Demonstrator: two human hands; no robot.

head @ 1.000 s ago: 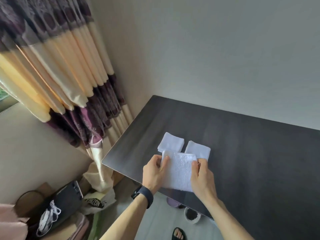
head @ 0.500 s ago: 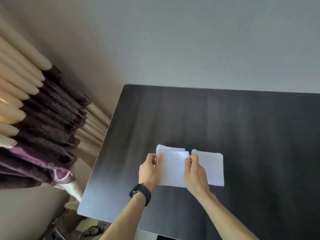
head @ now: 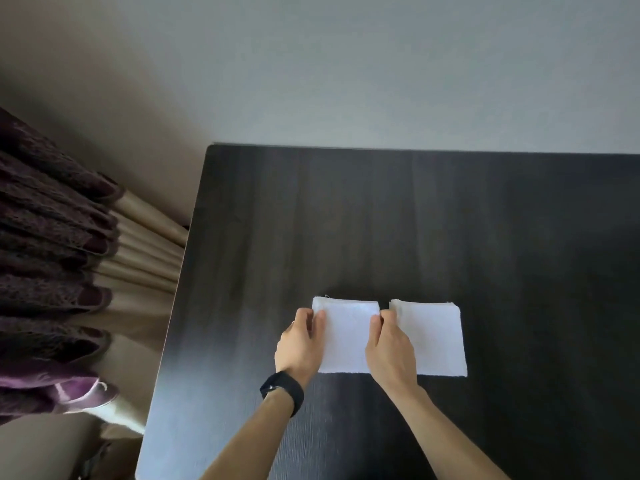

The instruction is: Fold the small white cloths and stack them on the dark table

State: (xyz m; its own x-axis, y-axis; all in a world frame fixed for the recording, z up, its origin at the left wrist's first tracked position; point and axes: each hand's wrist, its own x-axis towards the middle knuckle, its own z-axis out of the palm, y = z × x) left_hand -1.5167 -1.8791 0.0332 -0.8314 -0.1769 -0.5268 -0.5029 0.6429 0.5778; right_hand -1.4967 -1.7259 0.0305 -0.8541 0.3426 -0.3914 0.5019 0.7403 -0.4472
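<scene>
Left grip pinches left edge of folded white cloth, right grip pinches its right edge; cloth flat on desk, second folded cloth just right of it

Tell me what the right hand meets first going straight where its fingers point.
Past the right hand, only bare dark table shows until the far wall; it may graze the corner of the left cloth.

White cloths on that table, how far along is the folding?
The right cloth lies folded flat on the dark table. The left hand and right hand pinch the sides of the left cloth, which lies flat alongside. Remaining: the two lie side by side, not stacked.
</scene>
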